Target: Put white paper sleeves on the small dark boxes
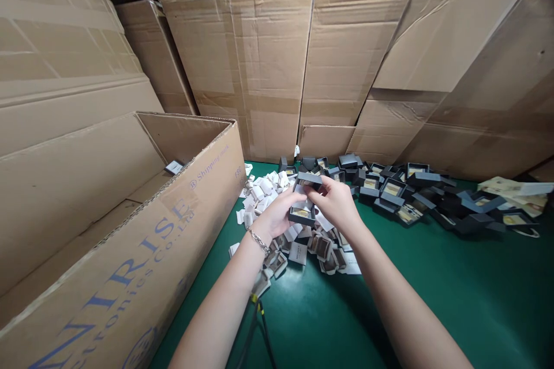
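Above the middle of the green table, a small dark gift box (303,216) with its lid raised is held between both hands. My left hand (277,216), with a chain bracelet at the wrist, grips the box from the left side. The fingers of my right hand (335,204) reach into the box from the right, touching something white there, perhaps a folded paper piece; its exact form is hidden. Under and around the hands lies a pile of small white paper pieces (264,190). To the right is a heap of similar dark boxes (392,187), many lying open.
A large open cardboard carton (190,230) stands at the left, with a dark box (174,168) inside. Stacked cartons (259,69) wall off the back. A black cable (262,328) crosses the green tabletop (433,300) at the front. A cream bag (515,193) lies far right.
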### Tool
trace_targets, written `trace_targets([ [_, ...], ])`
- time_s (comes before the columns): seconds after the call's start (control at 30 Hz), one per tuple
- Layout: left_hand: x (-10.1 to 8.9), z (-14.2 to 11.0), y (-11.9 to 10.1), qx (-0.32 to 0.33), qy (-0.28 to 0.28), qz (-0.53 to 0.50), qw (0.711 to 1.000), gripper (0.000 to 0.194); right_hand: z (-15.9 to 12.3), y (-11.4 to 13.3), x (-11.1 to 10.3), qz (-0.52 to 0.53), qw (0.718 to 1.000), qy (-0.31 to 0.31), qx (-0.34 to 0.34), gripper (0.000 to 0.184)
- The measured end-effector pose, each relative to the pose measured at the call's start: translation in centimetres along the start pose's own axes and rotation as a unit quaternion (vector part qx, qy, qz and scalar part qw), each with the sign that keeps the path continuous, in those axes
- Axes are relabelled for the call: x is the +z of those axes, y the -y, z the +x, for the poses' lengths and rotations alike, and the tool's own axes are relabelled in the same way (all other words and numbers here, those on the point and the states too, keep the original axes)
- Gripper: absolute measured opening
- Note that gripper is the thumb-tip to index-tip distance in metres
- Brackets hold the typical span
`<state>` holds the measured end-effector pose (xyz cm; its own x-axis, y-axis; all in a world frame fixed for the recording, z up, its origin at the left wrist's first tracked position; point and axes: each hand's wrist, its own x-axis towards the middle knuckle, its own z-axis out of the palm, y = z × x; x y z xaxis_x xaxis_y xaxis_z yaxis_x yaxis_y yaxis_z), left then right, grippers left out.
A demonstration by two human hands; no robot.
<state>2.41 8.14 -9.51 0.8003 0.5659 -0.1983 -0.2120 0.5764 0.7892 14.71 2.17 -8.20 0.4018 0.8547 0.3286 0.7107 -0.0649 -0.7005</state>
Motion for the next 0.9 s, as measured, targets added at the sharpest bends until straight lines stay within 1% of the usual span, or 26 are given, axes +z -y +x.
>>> trace_targets([
  [0.07, 0.0, -0.1, -0.3, -0.007, -0.015, -0.031, 0.999, 0.016, -0.1, 0.3, 0.0, 0.02, 1.0, 0.001, 0.013, 0.027],
  [0.13, 0.0, -0.2, -0.8, 0.011, -0.022, -0.065, 0.998, 0.023, -0.2, 0.8, 0.0, 0.068, 0.998, -0.007, 0.016, 0.047],
  [0.17, 0.0, -0.3, -1.1, 0.024, -0.025, -0.077, 0.996, 0.028, -0.4, 1.1, 0.0, 0.091, 0.996, -0.021, 0.01, 0.059],
  [0.2, 0.0, -0.4, -1.4, 0.034, -0.028, -0.082, 0.996, 0.034, -0.5, 1.3, 0.0, 0.101, 0.994, -0.049, -0.003, 0.065],
  [0.23, 0.1, -0.5, -1.6, 0.04, -0.032, -0.082, 0.995, 0.04, -0.7, 1.6, -0.2, 0.095, 0.992, -0.083, -0.025, 0.061],
  [0.27, 0.1, -0.6, -1.9, 0.046, -0.041, -0.079, 0.995, 0.045, -0.9, 1.8, -0.3, 0.073, 0.99, -0.109, -0.055, 0.049],
  [0.3, 0.1, -0.6, -2.1, 0.05, -0.048, -0.073, 0.995, 0.05, -1.1, 2.0, -0.4, 0.043, 0.988, -0.119, -0.088, 0.034],
  [0.33, 0.0, -0.7, -2.2, 0.054, -0.049, -0.063, 0.995, 0.054, -1.3, 2.1, -0.5, 0.011, 0.987, -0.11, -0.117, 0.021],
  [0.37, 0.0, -0.6, -2.2, 0.059, -0.048, -0.052, 0.996, 0.056, -1.5, 2.2, -0.6, -0.019, 0.986, -0.087, -0.138, 0.014],
  [0.4, -0.1, -0.6, -2.2, 0.065, -0.046, -0.042, 0.996, 0.057, -1.6, 2.2, -0.6, -0.046, 0.986, -0.056, -0.148, 0.014],
  [0.47, -0.2, -0.3, -1.9, 0.074, -0.048, -0.031, 0.996, 0.056, -1.7, 2.1, -0.5, -0.104, 0.985, -0.004, -0.137, 0.017],
  [0.57, -0.2, 0.2, -1.4, 0.054, -0.064, -0.033, 0.996, 0.056, -1.7, 2.1, -0.1, -0.211, 0.972, 0.044, -0.095, 0.024],
  [0.67, -0.3, 0.4, -1.2, 0.039, -0.063, -0.029, 0.997, 0.056, -1.6, 2.3, 0.0, -0.264, 0.958, 0.087, -0.071, 0.029],
  [0.77, -0.5, 0.4, -1.1, 0.04, -0.057, -0.023, 0.997, 0.055, -1.4, 2.3, 0.0, -0.287, 0.949, 0.102, -0.084, 0.031],
  [0.9, -1.1, 0.6, -0.7, 0.061, -0.053, -0.008, 0.997, 0.054, -1.5, 1.8, 0.5, -0.293, 0.946, 0.082, -0.115, 0.029],
])
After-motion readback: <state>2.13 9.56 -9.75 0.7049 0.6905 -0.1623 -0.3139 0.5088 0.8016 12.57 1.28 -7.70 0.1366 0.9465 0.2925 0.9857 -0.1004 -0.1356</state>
